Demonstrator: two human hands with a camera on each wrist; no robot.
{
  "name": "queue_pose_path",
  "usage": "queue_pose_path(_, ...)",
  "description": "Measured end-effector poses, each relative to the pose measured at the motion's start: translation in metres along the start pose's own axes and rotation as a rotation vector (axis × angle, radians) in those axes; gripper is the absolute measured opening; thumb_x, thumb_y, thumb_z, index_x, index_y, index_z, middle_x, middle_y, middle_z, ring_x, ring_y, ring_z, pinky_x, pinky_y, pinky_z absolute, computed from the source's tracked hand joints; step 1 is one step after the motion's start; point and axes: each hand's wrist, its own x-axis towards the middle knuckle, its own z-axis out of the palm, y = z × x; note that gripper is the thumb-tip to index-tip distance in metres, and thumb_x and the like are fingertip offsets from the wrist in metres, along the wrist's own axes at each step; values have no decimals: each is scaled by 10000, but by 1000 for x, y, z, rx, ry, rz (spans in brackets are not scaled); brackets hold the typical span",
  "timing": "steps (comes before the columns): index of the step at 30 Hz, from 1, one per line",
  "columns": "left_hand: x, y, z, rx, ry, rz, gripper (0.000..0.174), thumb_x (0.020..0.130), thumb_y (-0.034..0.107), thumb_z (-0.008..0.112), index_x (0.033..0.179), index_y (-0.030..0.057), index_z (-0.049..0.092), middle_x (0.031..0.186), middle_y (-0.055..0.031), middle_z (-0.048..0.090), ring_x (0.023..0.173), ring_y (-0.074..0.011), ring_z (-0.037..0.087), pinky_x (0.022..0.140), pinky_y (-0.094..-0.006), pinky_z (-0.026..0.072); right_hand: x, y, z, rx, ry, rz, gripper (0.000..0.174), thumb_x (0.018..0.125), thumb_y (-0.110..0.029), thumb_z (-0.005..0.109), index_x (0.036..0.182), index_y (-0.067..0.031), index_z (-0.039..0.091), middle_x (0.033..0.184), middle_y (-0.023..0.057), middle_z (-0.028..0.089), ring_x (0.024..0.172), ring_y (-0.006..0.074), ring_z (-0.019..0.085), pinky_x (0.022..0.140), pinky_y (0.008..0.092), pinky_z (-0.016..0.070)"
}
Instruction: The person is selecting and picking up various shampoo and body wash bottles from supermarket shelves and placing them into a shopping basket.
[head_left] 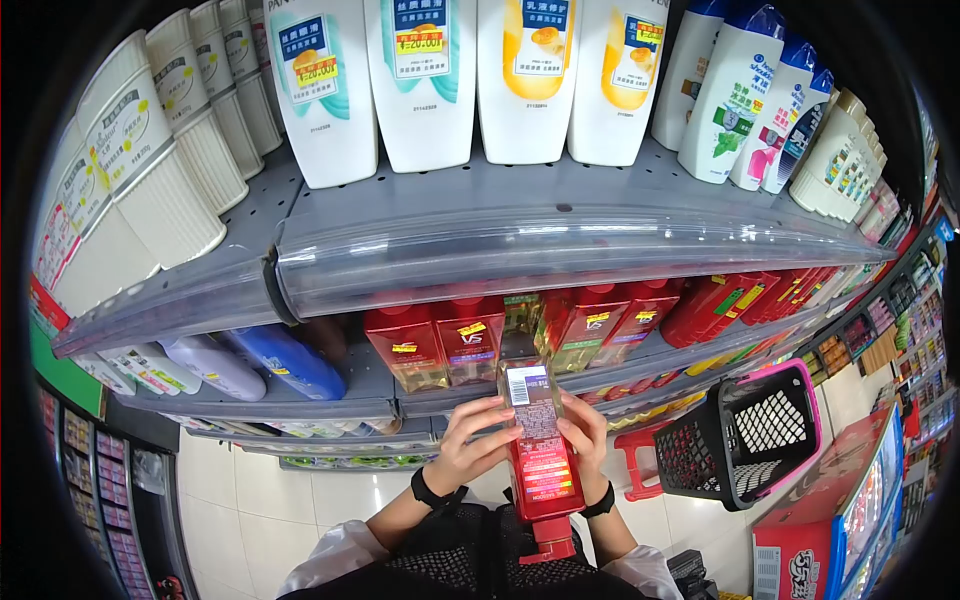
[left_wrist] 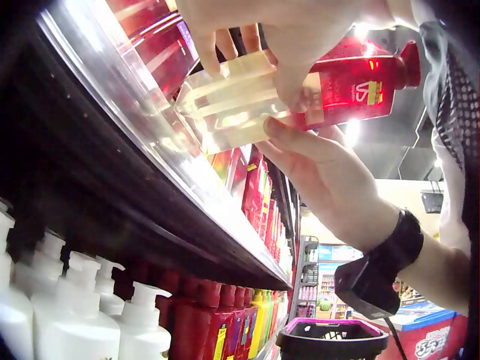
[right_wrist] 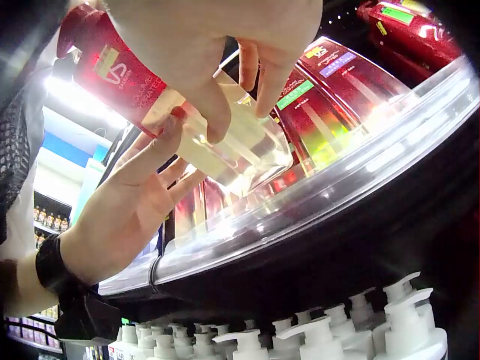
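Both hands hold a red pump bottle with a clear lower part (head_left: 545, 450) (left_wrist: 349, 86) (right_wrist: 120, 75) before the lower shelf. Its base points to the shelf, its red pump head toward the person's body. The label with a barcode faces up in the head view; a VS front label shows in the wrist views. The left hand (head_left: 467, 447) (left_wrist: 277, 26) (right_wrist: 112, 217) grips one side, the right hand (head_left: 587, 437) (left_wrist: 326, 172) (right_wrist: 217, 34) the other, fingers and thumbs on the clear part and label edge.
Similar red bottles (head_left: 402, 345) stand on the lower shelf. Above, a clear shelf edge (head_left: 560, 240) juts out below white bottles (head_left: 425, 90). A black basket with a pink rim (head_left: 690, 450) is at the right, near a red and blue freezer (head_left: 820, 530). White pump bottles (left_wrist: 75, 315) fill a shelf below.
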Motion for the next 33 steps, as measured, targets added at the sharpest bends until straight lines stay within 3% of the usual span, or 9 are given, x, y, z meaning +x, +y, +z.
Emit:
queue_pose_path(7, -5, 1, 11, 16, 69, -56, 531, 586, 18, 777, 1089, 114, 641, 1158, -85, 561, 1097, -310, 546, 906, -392, 474, 4, 4, -4, -21, -57, 63, 531, 694, 1, 718, 1190, -112, 567, 1252, 192, 485, 1098, 323, 530, 891, 374, 477)
queue_pose_path(11, 3, 10, 13, 71, 92, -111, 535, 573, -14, 768, 1083, 92, 646, 1150, -96, 576, 1091, -312, 556, 897, -393, 470, 9, 5, -7, -33, -68, 70, 550, 677, -9, 729, 1197, -80, 564, 1252, 188, 487, 1104, 327, 526, 889, 383, 472)
queue_pose_path(13, 5, 11, 14, 85, 102, -105, 568, 582, -17, 766, 1116, 85, 604, 1157, -124, 589, 1075, -320, 568, 888, -396, 471, 15, 8, -9, -54, -103, 51, 616, 668, -14, 740, 1239, -76, 517, 1244, 188, 494, 1098, 336, 532, 885, 396, 471)
queue_pose_path(16, 7, 10, 16, -2, 165, -121, 622, 611, -17, 766, 1161, 61, 485, 1203, -180, 576, 1068, -356, 576, 878, -411, 478, 16, 13, -2, 106, -9, 54, 685, 667, -26, 756, 1273, -96, 445, 1219, 203, 527, 1079, 348, 557, 888, 410, 468)
queue_pose_path(20, 6, 16, 20, 0, 199, -153, 582, 619, -21, 758, 1140, 46, 506, 1218, -186, 568, 1071, -362, 575, 862, -396, 489, 25, 12, -10, 141, -40, 14, 670, 668, -34, 759, 1260, -99, 451, 1224, 210, 532, 1086, 344, 556, 887, 406, 470)
queue_pose_path(26, 16, 29, 16, 49, 206, -247, 523, 629, -41, 718, 1126, 19, 569, 1244, -186, 550, 1103, -335, 561, 876, -361, 499, 35, 2, -23, -48, -127, 4, 630, 656, -79, 755, 1237, -40, 515, 1187, 197, 551, 1039, 317, 579, 837, 370, 494)
queue_pose_path(28, 17, 32, 14, 59, 187, -289, 565, 612, -66, 693, 1162, 9, 590, 1234, -166, 517, 1088, -288, 561, 846, -336, 521, 32, -2, -24, -139, -82, 23, 631, 635, -103, 762, 1222, -10, 550, 1081, 167, 574, 960, 284, 592, 786, 343, 503)
queue_pose_path(33, 28, 41, 4, 82, 150, -313, 616, 590, -83, 686, 1191, 10, 589, 1153, -129, 449, 997, -215, 566, 754, -283, 544, 38, -6, -19, -111, -33, 38, 639, 630, -120, 780, 1218, -10, 556, 978, 136, 574, 846, 248, 595, 708, 326, 496)
